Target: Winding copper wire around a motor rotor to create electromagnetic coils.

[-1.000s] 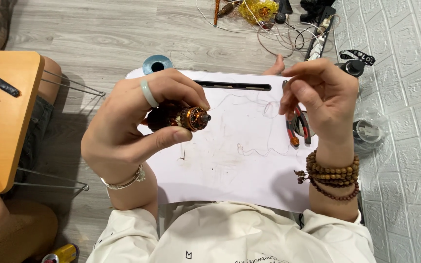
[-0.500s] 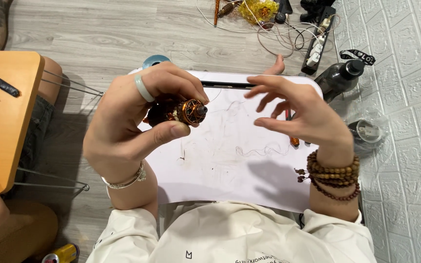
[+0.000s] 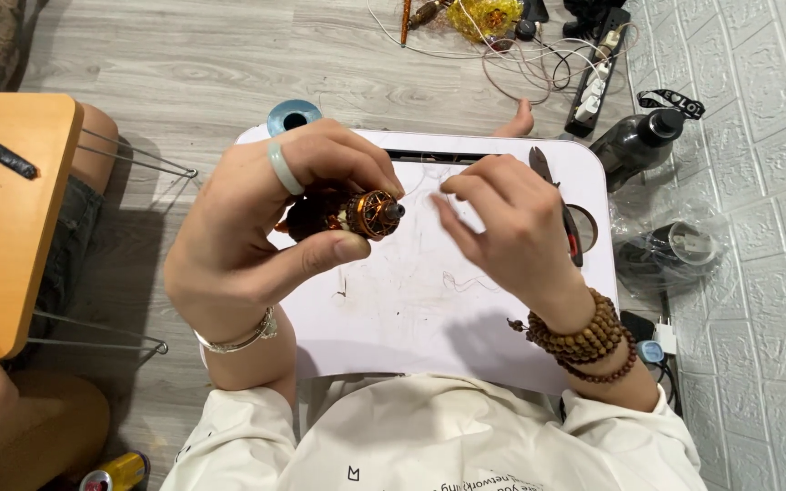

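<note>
My left hand [image 3: 247, 236], with a pale ring on one finger, grips a small orange motor [image 3: 370, 214] wound with copper, held above the white lap table [image 3: 411, 318]. Its shaft end points to the right. Just right of the motor is my right hand [image 3: 511, 236], wearing brown bead bracelets, with its fingertips drawn together. A very fine copper wire [image 3: 422, 171] loops from the motor toward those fingertips, and they seem to pinch it. Red-handled pliers [image 3: 564, 214] lie on the table, partly hidden behind my right hand.
A blue spool [image 3: 293, 116] peeks out at the table's far edge. An orange side table [image 3: 2, 200] stands at the left, beside another person's leg. A black bottle [image 3: 639, 141], a power strip [image 3: 598, 86], tangled wires [image 3: 488, 18] and a bagged container [image 3: 680, 245] lie on the floor to the right.
My right hand came down from the table's right side, opened its fingers, and now closes in beside the motor. My left hand keeps hold of the motor, moved slightly toward me.
</note>
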